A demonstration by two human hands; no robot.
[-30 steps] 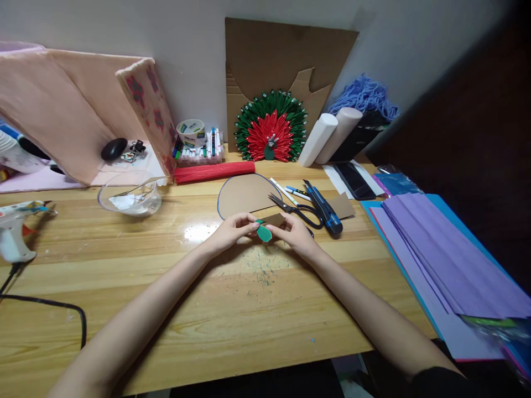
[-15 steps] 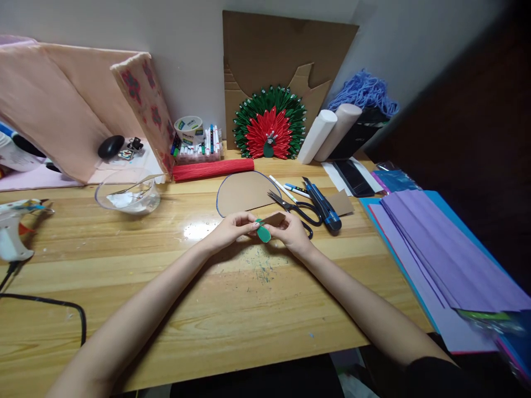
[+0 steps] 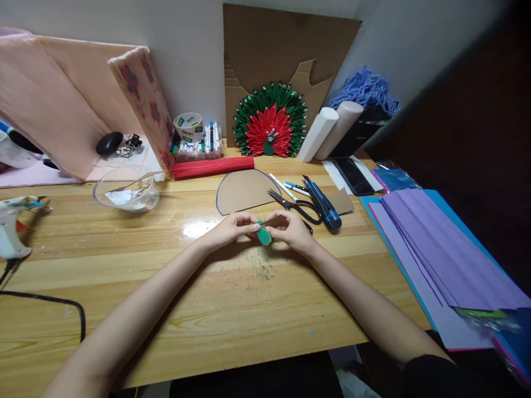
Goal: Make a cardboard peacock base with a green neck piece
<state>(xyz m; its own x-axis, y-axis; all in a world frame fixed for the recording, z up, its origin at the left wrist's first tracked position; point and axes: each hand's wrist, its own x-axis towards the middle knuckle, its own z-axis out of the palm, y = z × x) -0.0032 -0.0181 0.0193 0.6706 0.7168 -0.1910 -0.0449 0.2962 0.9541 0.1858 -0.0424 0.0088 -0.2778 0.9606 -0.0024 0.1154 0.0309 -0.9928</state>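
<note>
craft desk (image 3: 232, 331) set against a wall (image 3: 186, 27), glue gun (image 3: 12, 231) parked, markers (image 3: 211, 139) boxed, purple sheets (image 3: 448, 254) stacked, scissors (image 3: 292, 205) and cutter (image 3: 323, 205) laid out, peacock-shaped craft (image 3: 269, 124) displayed

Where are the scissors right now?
In the head view, the scissors lie on the table just beyond the right hand, left of the blue utility knife, with their blade tips over the blue-outlined cardboard.

glue gun (image 3: 12, 235): cropped, left edge | green piece (image 3: 264, 237): partly covered

Unreadable lettering on tape roll (image 3: 189, 131)
</note>
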